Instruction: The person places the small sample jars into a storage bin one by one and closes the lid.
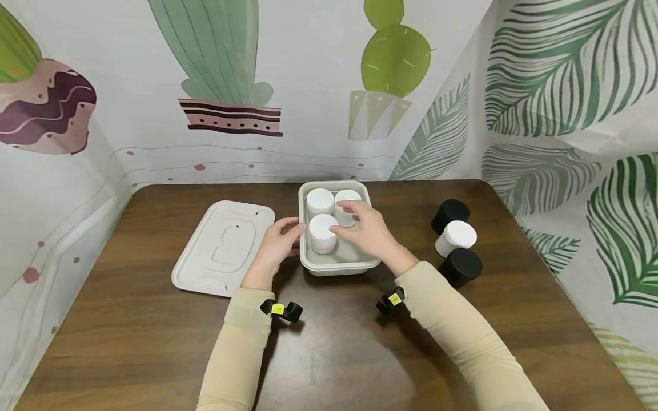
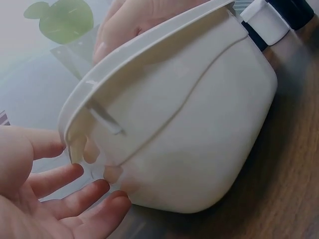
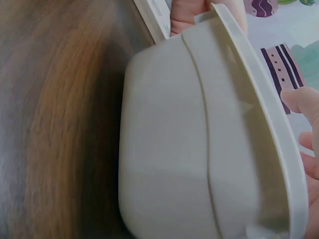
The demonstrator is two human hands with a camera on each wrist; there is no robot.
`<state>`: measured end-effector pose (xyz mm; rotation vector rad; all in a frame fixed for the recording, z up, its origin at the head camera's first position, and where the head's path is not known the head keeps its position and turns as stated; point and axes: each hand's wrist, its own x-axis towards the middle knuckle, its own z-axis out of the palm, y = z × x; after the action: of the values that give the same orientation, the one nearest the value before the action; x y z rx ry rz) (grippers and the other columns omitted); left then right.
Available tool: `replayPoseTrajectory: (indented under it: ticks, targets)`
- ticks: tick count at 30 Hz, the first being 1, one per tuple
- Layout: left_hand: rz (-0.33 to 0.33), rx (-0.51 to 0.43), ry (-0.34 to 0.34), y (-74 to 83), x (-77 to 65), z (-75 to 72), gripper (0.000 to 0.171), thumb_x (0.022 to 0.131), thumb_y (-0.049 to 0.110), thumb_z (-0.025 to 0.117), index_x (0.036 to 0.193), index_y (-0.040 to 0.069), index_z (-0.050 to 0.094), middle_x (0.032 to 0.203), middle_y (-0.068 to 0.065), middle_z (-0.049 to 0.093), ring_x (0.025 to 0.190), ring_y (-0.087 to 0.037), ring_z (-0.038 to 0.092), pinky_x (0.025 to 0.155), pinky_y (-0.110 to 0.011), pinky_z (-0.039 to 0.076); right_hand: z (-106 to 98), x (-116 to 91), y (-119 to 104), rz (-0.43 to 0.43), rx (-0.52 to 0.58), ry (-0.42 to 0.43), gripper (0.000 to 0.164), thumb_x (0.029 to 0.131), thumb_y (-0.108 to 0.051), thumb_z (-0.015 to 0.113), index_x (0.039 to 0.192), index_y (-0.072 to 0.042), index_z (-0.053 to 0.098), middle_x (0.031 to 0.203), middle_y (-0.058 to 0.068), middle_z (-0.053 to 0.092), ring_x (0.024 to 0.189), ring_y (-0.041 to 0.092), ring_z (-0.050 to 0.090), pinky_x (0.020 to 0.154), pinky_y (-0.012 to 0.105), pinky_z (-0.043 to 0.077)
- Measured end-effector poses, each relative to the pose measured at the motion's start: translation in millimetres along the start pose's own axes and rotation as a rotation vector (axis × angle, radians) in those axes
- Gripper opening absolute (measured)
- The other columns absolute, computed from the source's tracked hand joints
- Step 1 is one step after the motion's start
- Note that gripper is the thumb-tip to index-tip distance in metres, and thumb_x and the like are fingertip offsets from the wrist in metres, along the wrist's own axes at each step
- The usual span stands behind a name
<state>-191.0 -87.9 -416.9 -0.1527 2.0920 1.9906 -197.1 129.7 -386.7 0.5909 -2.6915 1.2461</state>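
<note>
A pale plastic box [image 1: 339,267] stands on the table, with three white jars inside: a front jar [image 1: 323,235], a back-left jar [image 1: 320,202] and a back-right jar [image 1: 345,196]. My left hand [image 1: 275,244] is at the box's left side; in the left wrist view its extended fingertips touch the wall near the rim. Over the box's right side reaches my right hand [image 1: 369,229], thumb and fingers spread apart. Its thumb is by the front jar and its fingers partly cover the back-right one; whether they touch is unclear.
A flat white lid [image 1: 226,245] lies left of the box. At the right stand a white jar [image 1: 456,237] and two black ones, one behind [image 1: 450,215] and one in front [image 1: 461,267]. A patterned cloth [image 1: 319,154] hangs behind the brown table [image 1: 329,348].
</note>
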Motion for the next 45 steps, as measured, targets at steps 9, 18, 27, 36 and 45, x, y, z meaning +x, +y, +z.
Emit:
replayPoseTrajectory:
  ticks: [9, 18, 27, 36, 45]
  targets:
    - [-0.001, -0.006, -0.003, -2.4, 0.7, 4.0, 0.043, 0.095, 0.025, 0.056, 0.134, 0.006, 0.048, 0.124, -0.016, 0.056, 0.1, -0.028, 0.061, 0.08, -0.038, 0.057, -29, -22, 16, 0.012, -0.033, 0.137, 0.053, 0.079, -0.022, 0.077, 0.124, -0.002, 0.058, 0.117, 0.017, 0.061, 0.11, 0.028, 0.058, 0.094, 0.044, 0.05]
    - [0.015, 0.001, -0.008, -2.1, -0.1, 2.2, 0.045, 0.096, 0.025, 0.055, 0.135, 0.005, 0.047, 0.124, -0.017, 0.055, 0.099, -0.027, 0.06, 0.079, -0.037, 0.057, -62, -46, 40, 0.105, -0.107, 0.218, 0.055, 0.082, -0.029, 0.074, 0.129, -0.007, 0.056, 0.125, 0.014, 0.058, 0.113, 0.032, 0.055, 0.097, 0.047, 0.046]
    - [0.018, -0.011, -0.004, -1.9, -0.7, 2.2, 0.045, 0.096, 0.026, 0.055, 0.134, 0.004, 0.048, 0.123, -0.018, 0.055, 0.101, -0.029, 0.061, 0.08, -0.038, 0.057, -95, -68, 55, 0.188, -0.185, 0.28, 0.057, 0.086, -0.028, 0.07, 0.132, 0.0, 0.05, 0.128, 0.024, 0.051, 0.119, 0.038, 0.048, 0.098, 0.053, 0.041]
    - [0.006, -0.001, -0.001, -3.1, -0.5, 2.0, 0.043, 0.095, 0.027, 0.055, 0.133, 0.007, 0.05, 0.123, -0.015, 0.056, 0.1, -0.027, 0.061, 0.081, -0.038, 0.057, -124, -90, 66, 0.366, -0.292, 0.336, 0.065, 0.085, -0.034, 0.068, 0.136, 0.0, 0.046, 0.135, 0.028, 0.045, 0.123, 0.043, 0.042, 0.099, 0.058, 0.034]
    - [0.011, -0.001, 0.009, -2.6, -0.7, 0.0, 0.042, 0.095, 0.025, 0.054, 0.132, 0.006, 0.05, 0.121, -0.016, 0.057, 0.09, -0.02, 0.061, 0.081, -0.038, 0.057, -129, -102, 76, 0.464, -0.322, 0.316, 0.072, 0.085, -0.035, 0.067, 0.138, 0.006, 0.04, 0.132, 0.033, 0.044, 0.122, 0.047, 0.039, 0.096, 0.06, 0.034]
